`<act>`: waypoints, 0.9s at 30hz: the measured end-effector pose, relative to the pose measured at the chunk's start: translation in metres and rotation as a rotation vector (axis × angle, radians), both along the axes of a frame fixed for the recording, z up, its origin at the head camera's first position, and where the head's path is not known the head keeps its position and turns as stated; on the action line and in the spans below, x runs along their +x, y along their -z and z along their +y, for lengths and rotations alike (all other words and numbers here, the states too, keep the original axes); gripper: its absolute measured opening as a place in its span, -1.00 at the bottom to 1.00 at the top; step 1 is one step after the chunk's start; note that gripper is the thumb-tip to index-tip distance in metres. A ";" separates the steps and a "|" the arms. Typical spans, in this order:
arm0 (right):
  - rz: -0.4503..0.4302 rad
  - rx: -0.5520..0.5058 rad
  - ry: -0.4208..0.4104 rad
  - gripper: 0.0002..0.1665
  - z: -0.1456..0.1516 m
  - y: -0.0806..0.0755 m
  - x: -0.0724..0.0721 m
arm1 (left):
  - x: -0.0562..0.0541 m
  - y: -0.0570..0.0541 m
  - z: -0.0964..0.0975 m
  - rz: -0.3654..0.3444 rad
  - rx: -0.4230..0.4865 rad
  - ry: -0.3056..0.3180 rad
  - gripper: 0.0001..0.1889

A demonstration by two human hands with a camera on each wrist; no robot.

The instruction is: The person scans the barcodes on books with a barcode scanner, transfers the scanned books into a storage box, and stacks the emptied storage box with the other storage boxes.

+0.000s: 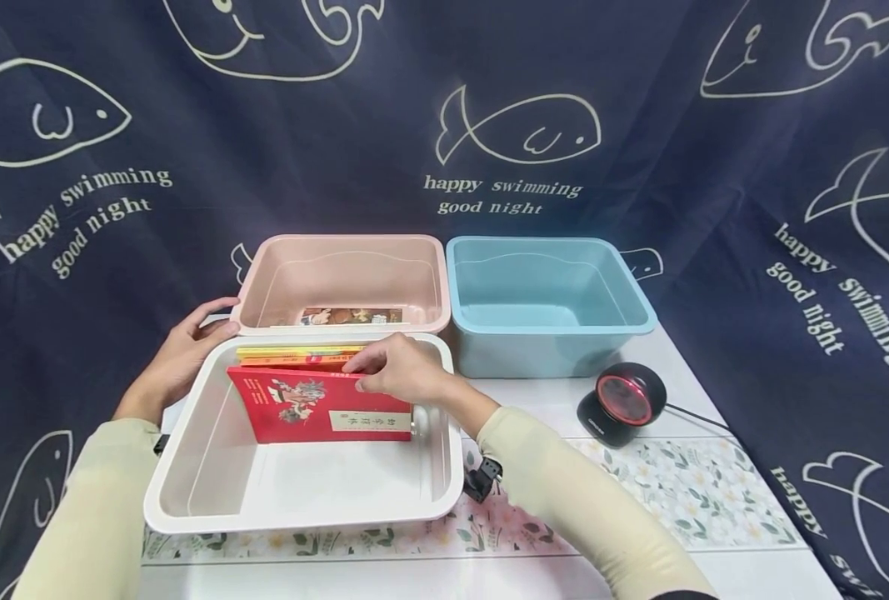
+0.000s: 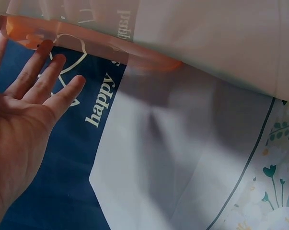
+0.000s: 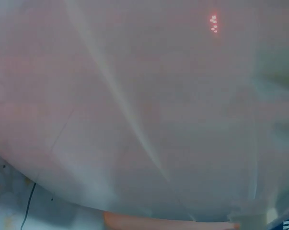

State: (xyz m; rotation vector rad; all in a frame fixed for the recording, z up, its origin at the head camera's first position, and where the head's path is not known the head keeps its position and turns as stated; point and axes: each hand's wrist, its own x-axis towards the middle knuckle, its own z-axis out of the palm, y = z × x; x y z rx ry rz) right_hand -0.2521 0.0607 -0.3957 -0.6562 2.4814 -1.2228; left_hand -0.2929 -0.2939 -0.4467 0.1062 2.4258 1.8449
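Observation:
A red book (image 1: 294, 412) with a flower picture and a pale label stands tilted in the white bin (image 1: 302, 523). My right hand (image 1: 407, 373) pinches the book's top edge near its right end. Behind it, more books with yellow and orange edges (image 1: 287, 356) stand against the bin's back wall. At the bin's back left corner is my left hand (image 1: 177, 358), its fingers extended by the pink bin's left side. The left wrist view shows that hand (image 2: 19, 124) with fingers apart, beside the bins. Only a blurred bin wall (image 3: 134, 120) fills most of the right wrist view.
Behind the white bin stands a pink bin (image 1: 347, 283) with a brown-patterned book (image 1: 354, 316) lying inside. A blue bin (image 1: 541, 354) is to its right. On the table's right sits a black round device (image 1: 624, 404) with a cable. Dark fish-print cloth hangs behind.

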 end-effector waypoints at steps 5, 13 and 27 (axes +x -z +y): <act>-0.021 -0.020 0.007 -0.75 -0.003 0.002 0.000 | 0.000 -0.001 0.001 0.001 0.020 0.005 -0.38; -0.050 -0.063 0.026 -0.77 -0.001 0.001 0.003 | 0.000 0.001 0.001 -0.001 -0.004 -0.003 -0.37; -0.030 -0.162 0.038 -0.74 0.013 -0.027 0.012 | -0.001 0.001 0.000 -0.011 -0.029 -0.003 -0.37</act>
